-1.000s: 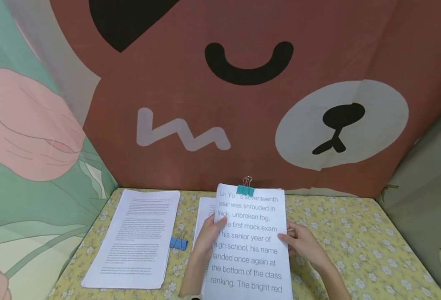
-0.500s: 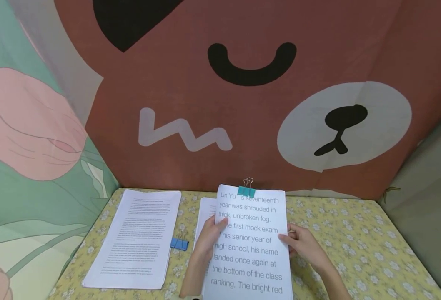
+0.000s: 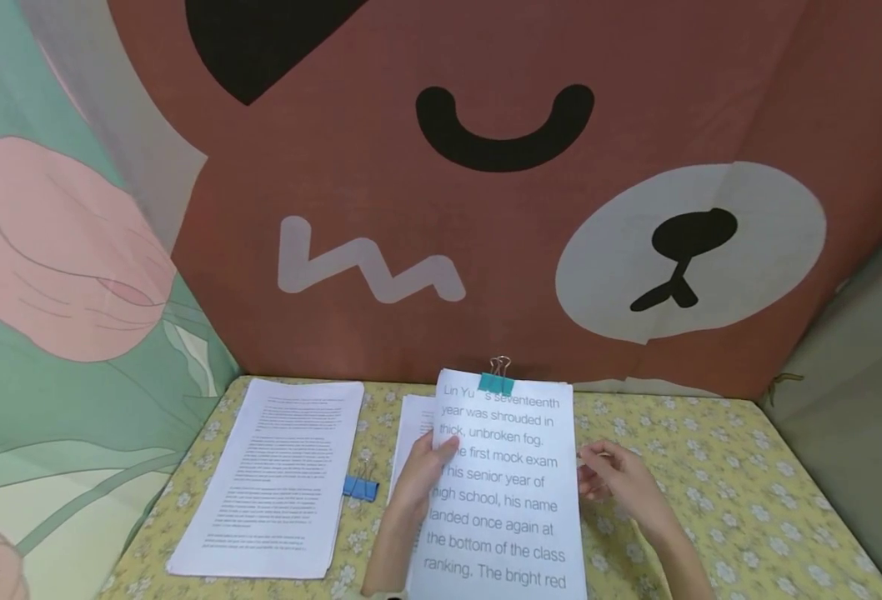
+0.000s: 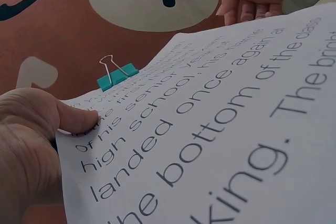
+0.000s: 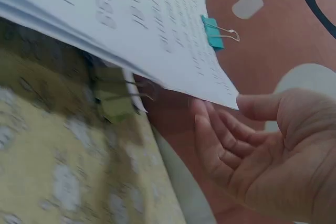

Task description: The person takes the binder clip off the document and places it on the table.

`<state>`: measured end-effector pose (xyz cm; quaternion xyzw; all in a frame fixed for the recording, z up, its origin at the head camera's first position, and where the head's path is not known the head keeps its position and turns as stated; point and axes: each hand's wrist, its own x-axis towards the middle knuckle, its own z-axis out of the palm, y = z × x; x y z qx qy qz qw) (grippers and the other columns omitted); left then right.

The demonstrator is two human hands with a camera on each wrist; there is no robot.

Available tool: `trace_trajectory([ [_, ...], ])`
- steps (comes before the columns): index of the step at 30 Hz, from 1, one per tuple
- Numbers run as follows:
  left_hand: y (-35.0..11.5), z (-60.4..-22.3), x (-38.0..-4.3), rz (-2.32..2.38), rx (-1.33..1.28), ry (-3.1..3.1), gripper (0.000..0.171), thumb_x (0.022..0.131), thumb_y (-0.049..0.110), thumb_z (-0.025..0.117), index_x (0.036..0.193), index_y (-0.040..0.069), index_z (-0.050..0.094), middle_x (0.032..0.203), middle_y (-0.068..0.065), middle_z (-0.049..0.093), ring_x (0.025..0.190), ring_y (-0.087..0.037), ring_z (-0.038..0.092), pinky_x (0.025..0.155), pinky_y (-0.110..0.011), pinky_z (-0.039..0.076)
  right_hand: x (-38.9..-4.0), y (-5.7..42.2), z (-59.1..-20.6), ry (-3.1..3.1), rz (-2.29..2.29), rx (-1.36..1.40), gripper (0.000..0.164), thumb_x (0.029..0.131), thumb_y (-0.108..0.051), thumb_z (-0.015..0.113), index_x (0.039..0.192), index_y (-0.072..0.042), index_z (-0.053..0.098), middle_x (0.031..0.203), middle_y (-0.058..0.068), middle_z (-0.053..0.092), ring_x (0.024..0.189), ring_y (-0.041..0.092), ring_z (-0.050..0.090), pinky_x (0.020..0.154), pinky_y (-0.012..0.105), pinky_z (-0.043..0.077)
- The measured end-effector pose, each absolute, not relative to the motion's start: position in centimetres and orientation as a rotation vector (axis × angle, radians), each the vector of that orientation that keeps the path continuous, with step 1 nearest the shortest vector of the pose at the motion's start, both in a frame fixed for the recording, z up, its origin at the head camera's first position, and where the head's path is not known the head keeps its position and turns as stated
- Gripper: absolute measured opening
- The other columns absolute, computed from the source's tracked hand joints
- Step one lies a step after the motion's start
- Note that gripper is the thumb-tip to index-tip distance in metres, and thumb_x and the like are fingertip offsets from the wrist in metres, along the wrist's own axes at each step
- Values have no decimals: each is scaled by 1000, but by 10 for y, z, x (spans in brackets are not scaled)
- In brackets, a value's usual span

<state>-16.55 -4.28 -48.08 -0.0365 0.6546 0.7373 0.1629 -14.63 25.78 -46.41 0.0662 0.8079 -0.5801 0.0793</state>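
A stack of large-print sheets [image 3: 497,492] is held up off the table, a teal binder clip [image 3: 496,383] on its top edge with the wire handles raised. My left hand [image 3: 417,482] grips the stack's left edge, thumb on the front page and fingers hidden behind. At the right edge is my right hand [image 3: 624,483], its fingers loosely bent; in the right wrist view its thumb and fingertips [image 5: 200,109] are right by the paper's edge, and whether they touch it I cannot tell. Beneath the stack, the right wrist view shows a yellow-green binder clip [image 5: 114,95].
A small-print paper stack [image 3: 268,483] lies at the left of the flower-patterned table [image 3: 711,467]. Beside it sits a blue binder clip [image 3: 361,488]. More printed sheets [image 3: 413,417] lie partly hidden behind the held stack. A bear-print cloth [image 3: 381,333] hangs behind the table.
My right hand has come off the stack's right edge and shifted slightly right, its thumb lifting from the page. The left hand keeps its grip, and the stack is nearly still.
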Motion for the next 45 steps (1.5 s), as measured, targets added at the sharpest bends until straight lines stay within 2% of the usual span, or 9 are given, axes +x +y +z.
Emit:
trace_trajectory([
  [6,-41,-482,-167,2101,-101,1865,42,108,33,52,146,14,56,107,-6,75,99,-21,72,87,-37,56,-154,274,-442,2496,-1831,152,36,110,-23,52,127,9,54,101,12,72,86,20,73,76,35,61],
  [11,-42,-481,-167,2090,-103,1900,42,107,32,53,146,14,56,107,-5,74,101,-20,70,92,-39,54,-177,267,-422,2626,-1764,-43,45,108,-30,58,130,9,56,115,20,70,96,12,70,81,29,59],
  [13,-42,-481,-166,2089,-99,1901,43,107,33,53,146,15,56,107,-5,75,101,-20,70,92,-40,54,-188,261,-415,2678,-1701,-98,48,107,-33,59,132,8,57,121,22,67,104,18,68,86,28,56],
  [18,-42,-481,-164,2089,-98,1886,42,107,33,53,144,15,57,106,-5,75,99,-21,71,91,-40,54,-216,245,-409,2717,-1598,-242,48,106,-32,62,136,6,59,131,22,64,123,39,59,103,49,48],
  [20,-42,-481,-164,2090,-97,1881,42,107,33,53,145,14,57,106,-5,75,99,-21,71,91,-40,54,-227,238,-409,2696,-1570,-290,49,105,-30,63,137,7,58,135,25,62,127,42,56,105,58,45],
  [23,-42,-482,-164,2088,-92,1881,43,107,33,53,145,14,56,105,-5,75,99,-20,71,91,-39,54,-242,230,-411,2653,-1506,-331,54,103,-31,66,141,7,55,140,27,58,133,45,52,107,59,44],
  [29,-41,-483,-166,2092,-64,1887,44,107,34,53,145,14,56,104,-4,75,97,-20,71,89,-36,55,-261,216,-411,2593,-1381,-447,59,102,-34,67,143,7,54,142,25,57,131,43,54,104,51,48],
  [37,-40,-481,-165,2083,-61,1906,43,106,34,53,146,16,57,105,-2,74,100,-18,70,91,-38,54,-276,208,-409,2474,-1364,-513,58,101,-33,68,143,6,55,139,24,60,114,33,61,83,29,55],
  [45,-40,-481,-165,2089,-60,1894,43,106,32,54,146,15,57,107,-2,75,102,-18,70,94,-39,54,-283,206,-407,2378,-1417,-486,51,102,-28,67,136,9,58,113,15,69,90,24,68,76,27,58],
])
